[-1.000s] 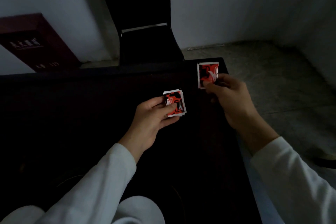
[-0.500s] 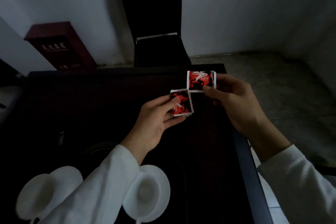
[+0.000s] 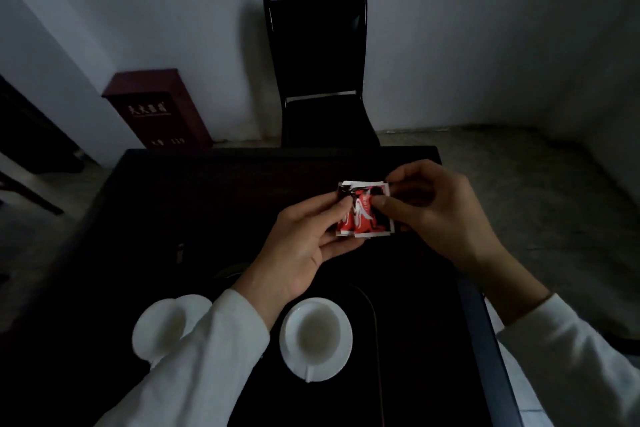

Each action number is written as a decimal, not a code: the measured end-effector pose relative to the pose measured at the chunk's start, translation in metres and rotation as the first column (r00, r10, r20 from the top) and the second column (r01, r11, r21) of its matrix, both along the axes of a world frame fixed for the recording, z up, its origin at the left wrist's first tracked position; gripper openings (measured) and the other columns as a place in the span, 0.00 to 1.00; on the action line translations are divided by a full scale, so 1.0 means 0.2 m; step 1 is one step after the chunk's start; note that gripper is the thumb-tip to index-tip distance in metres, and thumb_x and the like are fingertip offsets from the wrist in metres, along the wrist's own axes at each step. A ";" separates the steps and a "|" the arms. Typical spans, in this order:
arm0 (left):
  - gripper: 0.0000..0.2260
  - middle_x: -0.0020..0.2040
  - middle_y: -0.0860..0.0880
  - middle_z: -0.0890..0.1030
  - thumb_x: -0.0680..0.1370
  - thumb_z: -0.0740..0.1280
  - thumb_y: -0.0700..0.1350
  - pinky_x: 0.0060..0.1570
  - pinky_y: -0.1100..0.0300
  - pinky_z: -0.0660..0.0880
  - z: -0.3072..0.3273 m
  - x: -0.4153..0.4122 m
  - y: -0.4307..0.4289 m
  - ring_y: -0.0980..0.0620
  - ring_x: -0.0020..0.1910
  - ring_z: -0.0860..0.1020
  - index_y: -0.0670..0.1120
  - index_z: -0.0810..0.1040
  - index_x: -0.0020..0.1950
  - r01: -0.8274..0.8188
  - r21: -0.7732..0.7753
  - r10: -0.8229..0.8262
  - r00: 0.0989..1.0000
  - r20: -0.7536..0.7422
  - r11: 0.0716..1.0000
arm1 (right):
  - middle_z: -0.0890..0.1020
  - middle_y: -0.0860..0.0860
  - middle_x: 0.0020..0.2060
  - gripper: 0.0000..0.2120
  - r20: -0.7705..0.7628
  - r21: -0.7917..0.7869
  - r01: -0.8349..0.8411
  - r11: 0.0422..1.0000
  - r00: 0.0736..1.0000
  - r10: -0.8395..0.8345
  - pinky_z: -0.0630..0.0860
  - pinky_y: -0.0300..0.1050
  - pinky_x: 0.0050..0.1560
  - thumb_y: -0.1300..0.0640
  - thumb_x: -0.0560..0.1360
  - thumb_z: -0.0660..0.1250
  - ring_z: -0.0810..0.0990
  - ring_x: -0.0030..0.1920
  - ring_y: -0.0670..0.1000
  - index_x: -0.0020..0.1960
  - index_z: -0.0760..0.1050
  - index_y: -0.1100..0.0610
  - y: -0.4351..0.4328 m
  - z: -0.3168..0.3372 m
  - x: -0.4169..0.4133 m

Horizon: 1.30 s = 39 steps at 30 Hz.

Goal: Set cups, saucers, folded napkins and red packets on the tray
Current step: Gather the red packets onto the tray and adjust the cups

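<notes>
Above the dark worktop (image 3: 207, 204), at twelve o'clock from the cup on its saucer (image 3: 316, 340), the red packets (image 3: 362, 210) sit pinched between left hand (image 3: 304, 246) and right hand (image 3: 440, 215) — light, thin, probably slippery; best gripped by the white edges

A small stack of red packets (image 3: 363, 210), white-edged with white and dark print, is held above the dark counter, fanned slightly, faces up. Nearer, two white saucers lie flat on a dark tray (image 3: 372, 302): the right saucer (image 3: 316, 340) fully visible, the left saucer (image 3: 162, 329) partly hidden by a sleeve.
</notes>
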State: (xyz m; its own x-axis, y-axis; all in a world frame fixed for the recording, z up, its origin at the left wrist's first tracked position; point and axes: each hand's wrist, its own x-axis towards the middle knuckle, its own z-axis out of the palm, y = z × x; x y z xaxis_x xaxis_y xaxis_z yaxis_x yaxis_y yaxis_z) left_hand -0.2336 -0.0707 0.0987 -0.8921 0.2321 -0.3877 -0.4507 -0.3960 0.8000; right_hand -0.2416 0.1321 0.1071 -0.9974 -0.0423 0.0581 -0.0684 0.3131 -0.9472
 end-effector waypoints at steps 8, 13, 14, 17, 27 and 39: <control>0.12 0.51 0.41 0.88 0.73 0.74 0.47 0.44 0.53 0.84 0.13 0.30 -0.19 0.44 0.48 0.88 0.45 0.88 0.53 -0.011 0.030 0.011 1.000 -0.002 0.999 | 0.83 0.50 0.51 0.12 -0.427 0.338 0.128 0.932 0.904 0.031 0.80 0.34 0.47 0.49 0.69 0.78 0.83 0.45 0.43 0.48 0.86 0.56 -0.28 0.17 0.34; 0.15 0.55 0.40 0.87 0.73 0.74 0.50 0.46 0.53 0.83 0.12 0.59 -0.33 0.43 0.52 0.87 0.46 0.86 0.58 0.024 -0.006 -0.024 0.999 0.035 1.000 | 0.79 0.48 0.66 0.29 -0.192 0.613 -0.196 0.765 0.903 0.385 0.76 0.39 0.60 0.36 0.64 0.75 0.76 0.64 0.43 0.60 0.80 0.50 -0.38 0.24 0.60; 0.15 0.56 0.41 0.87 0.74 0.73 0.50 0.49 0.52 0.83 0.11 0.64 -0.36 0.43 0.54 0.86 0.46 0.86 0.58 0.043 0.006 -0.043 0.998 0.043 0.999 | 0.80 0.48 0.65 0.27 -0.169 0.625 -0.220 0.749 0.899 0.405 0.76 0.37 0.59 0.37 0.64 0.76 0.77 0.63 0.44 0.59 0.79 0.49 -0.40 0.25 0.64; 0.15 0.57 0.43 0.86 0.76 0.72 0.53 0.53 0.53 0.82 0.07 0.80 -0.43 0.46 0.55 0.86 0.47 0.86 0.59 0.092 0.089 -0.100 0.991 0.085 0.992 | 0.84 0.45 0.52 0.24 -0.146 0.595 -0.229 0.771 0.912 0.383 0.81 0.37 0.49 0.40 0.65 0.80 0.83 0.49 0.43 0.54 0.78 0.50 -0.50 0.26 0.78; 0.16 0.64 0.41 0.84 0.78 0.69 0.53 0.54 0.51 0.82 -0.10 1.26 -0.49 0.44 0.62 0.83 0.48 0.84 0.62 -0.015 0.282 -0.054 0.970 0.236 0.959 | 0.85 0.48 0.51 0.25 -0.047 0.581 -0.267 0.769 0.932 0.359 0.83 0.46 0.48 0.39 0.67 0.76 0.85 0.47 0.47 0.57 0.79 0.54 -0.64 0.11 1.15; 0.13 0.52 0.42 0.88 0.76 0.69 0.50 0.51 0.53 0.77 -0.30 1.51 -0.23 0.46 0.49 0.86 0.42 0.87 0.51 -0.340 0.284 0.126 0.809 0.574 0.896 | 0.83 0.47 0.51 0.26 0.183 0.570 -0.453 0.686 0.884 0.431 0.82 0.48 0.47 0.39 0.67 0.75 0.83 0.46 0.47 0.59 0.77 0.53 -0.51 -0.16 1.28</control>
